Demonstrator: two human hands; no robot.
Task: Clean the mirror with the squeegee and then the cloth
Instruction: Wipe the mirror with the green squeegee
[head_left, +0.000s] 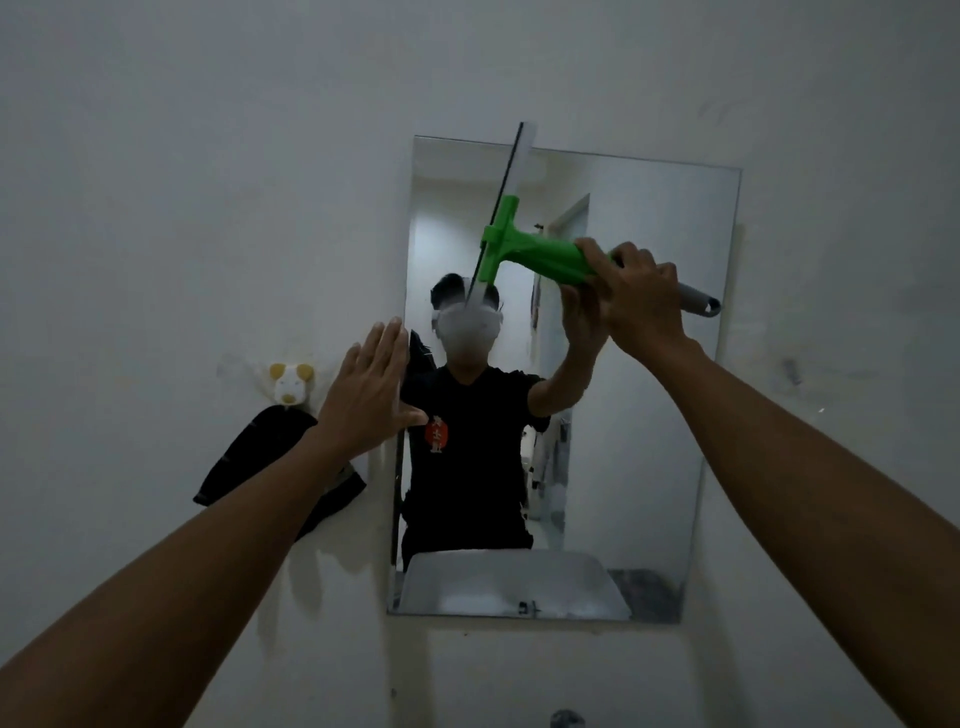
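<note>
We reach right arm up, right hand (641, 296) fisted around green squeegee (540, 257) handle, blade near-vertical on mirror (649, 415) upper left. Our left hand (366, 395) flat, fingers spread wide, at mirror's left edge. Dark cloth (265, 452) hangs on wall beside it

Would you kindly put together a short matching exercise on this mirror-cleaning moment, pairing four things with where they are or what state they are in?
Things:
1. squeegee
2. left hand
3. dark cloth
4. right hand

Places or states:
A. hangs on the wall, left of the mirror
B. open and flat at the mirror's left edge
C. closed around the green handle
D. blade nearly upright at the mirror's upper part

Pairs: 1-D, 2-B, 3-A, 4-C
</note>
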